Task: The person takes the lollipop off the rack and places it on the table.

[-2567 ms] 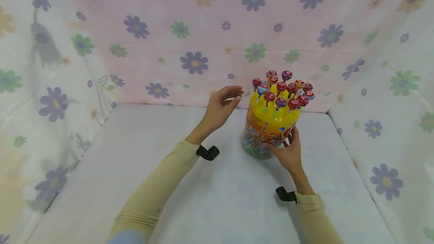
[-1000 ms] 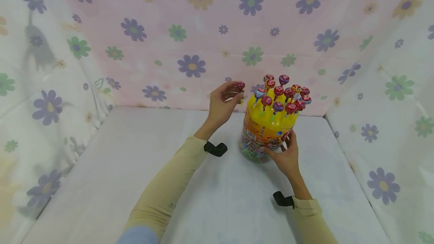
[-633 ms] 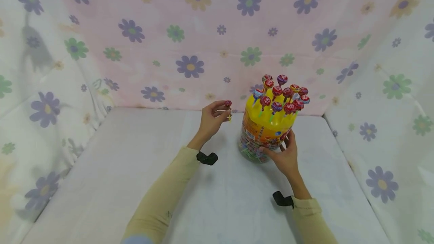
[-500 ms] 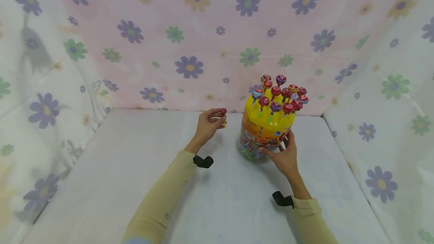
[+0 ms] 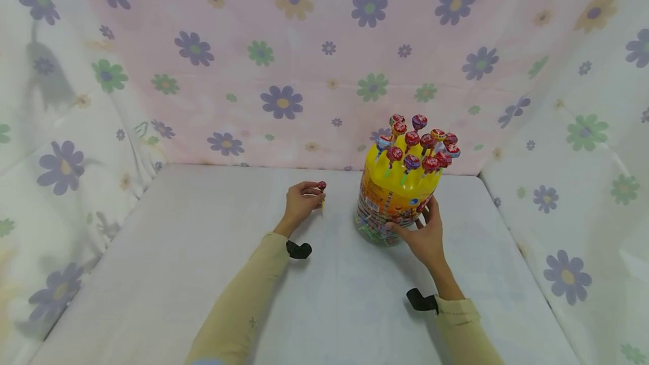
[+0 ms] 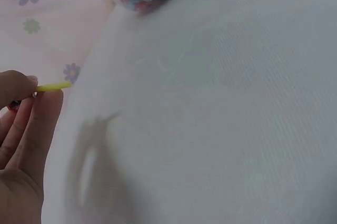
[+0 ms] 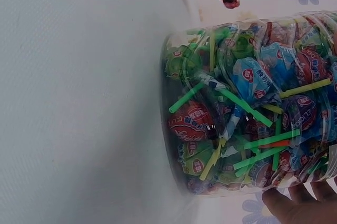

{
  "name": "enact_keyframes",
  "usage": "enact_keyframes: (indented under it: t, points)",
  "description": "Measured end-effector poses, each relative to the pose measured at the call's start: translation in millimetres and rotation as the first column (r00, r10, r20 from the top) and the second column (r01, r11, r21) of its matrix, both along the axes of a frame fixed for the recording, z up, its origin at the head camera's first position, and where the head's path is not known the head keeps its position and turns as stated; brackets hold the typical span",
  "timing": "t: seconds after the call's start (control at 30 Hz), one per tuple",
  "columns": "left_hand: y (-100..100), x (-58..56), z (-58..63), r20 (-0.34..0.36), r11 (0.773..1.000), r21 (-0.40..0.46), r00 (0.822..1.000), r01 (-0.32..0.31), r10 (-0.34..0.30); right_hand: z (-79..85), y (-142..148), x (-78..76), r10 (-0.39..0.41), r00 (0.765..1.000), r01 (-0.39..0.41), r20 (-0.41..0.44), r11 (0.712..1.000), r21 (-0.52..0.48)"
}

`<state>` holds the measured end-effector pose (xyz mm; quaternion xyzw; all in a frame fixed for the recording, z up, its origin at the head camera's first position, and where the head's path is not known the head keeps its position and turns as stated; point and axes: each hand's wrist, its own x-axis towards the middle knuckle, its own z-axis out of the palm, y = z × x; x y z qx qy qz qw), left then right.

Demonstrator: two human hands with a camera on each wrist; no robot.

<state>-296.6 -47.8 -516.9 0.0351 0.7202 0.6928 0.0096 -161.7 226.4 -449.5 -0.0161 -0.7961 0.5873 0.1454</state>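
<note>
Left hand, freshly lowered toward the desk inside its back edge, pinches a lollipop, thus carried clear of the jar, which the right hand grips.

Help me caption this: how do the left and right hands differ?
The left hand pinches one lollipop by its yellow stick; the right hand holds the candy jar. The left hand is apart from the jar; the right hand curves around its right side. Both extend from beige sleeves.
</note>
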Motion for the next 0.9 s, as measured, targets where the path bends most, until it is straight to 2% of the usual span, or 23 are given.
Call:
enact_keyframes:
  t: [0.17,0.37,0.67,0.9]
  points:
    - [4,-3.2,-6.1,-0.009,0.992,-0.121,1.0,-0.031,0.03,-1.2,2,-0.3,-0.006,1.0,0.006,-0.003,1.0,0.006]
    - [7,-5.0,-10.5,-0.019,0.962,-0.26,0.997,-0.079,0.076,-3.8,4,-1.0,0.002,1.0,-0.002,-0.006,1.0,0.002]
    - [4,-7.8,-19.3,-0.021,0.948,-0.302,0.995,-0.101,0.1,-4.2,5,-1.5,-0.003,1.0,0.003,-0.003,1.0,0.007]
    - [6,-10.3,-18.5,-0.058,0.928,-0.351,0.992,-0.122,0.108,-5.5,4,-3.1,0.002,1.0,-0.002,-0.021,1.0,0.009]
